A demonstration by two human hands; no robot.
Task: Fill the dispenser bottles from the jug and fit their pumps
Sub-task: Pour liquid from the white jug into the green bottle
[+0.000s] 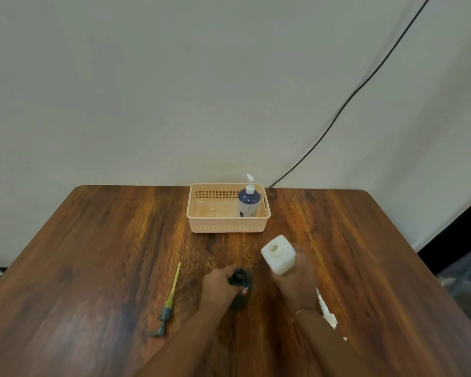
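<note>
A dark dispenser bottle stands upright on the wooden table, its neck uncapped; my left hand is wrapped around its left side. My right hand holds a white square jug, lifted and tilted with its round mouth facing up and toward me. A grey pump with a yellow tube lies flat on the table to the left. A white pump lies behind my right wrist, partly hidden. In the peach basket stands a blue-and-white bottle with its pump on.
The basket sits near the table's far edge, against a pale wall. A black cable runs down the wall to the table's back right corner. The table's right edge drops off toward a dark floor area.
</note>
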